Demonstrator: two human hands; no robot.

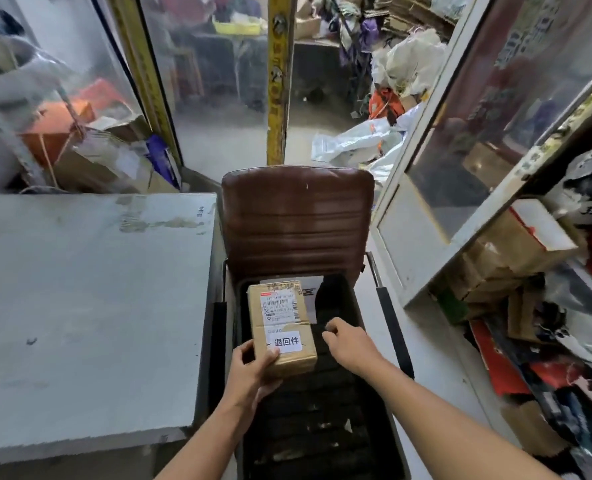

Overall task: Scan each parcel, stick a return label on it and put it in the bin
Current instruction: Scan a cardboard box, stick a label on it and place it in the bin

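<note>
Head view, left hand (253, 370) gripping labelled parcel (280, 327) over chair (298, 216), table (79, 289) beside

A cluttered parcel depot: mailbags (353, 140) are piling up on the floor behind a worn brown chair (298, 220), and boxes (516, 244) are crowding shelves to its right.

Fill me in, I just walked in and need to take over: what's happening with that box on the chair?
A person is handling a small cardboard parcel over the seat of a brown office chair. The left hand grips its near corner. The right hand is loosely curled beside it, not touching. A white return label is already stuck on top, below the shipping label. No bin is clearly in view, so binning is still left.
</note>
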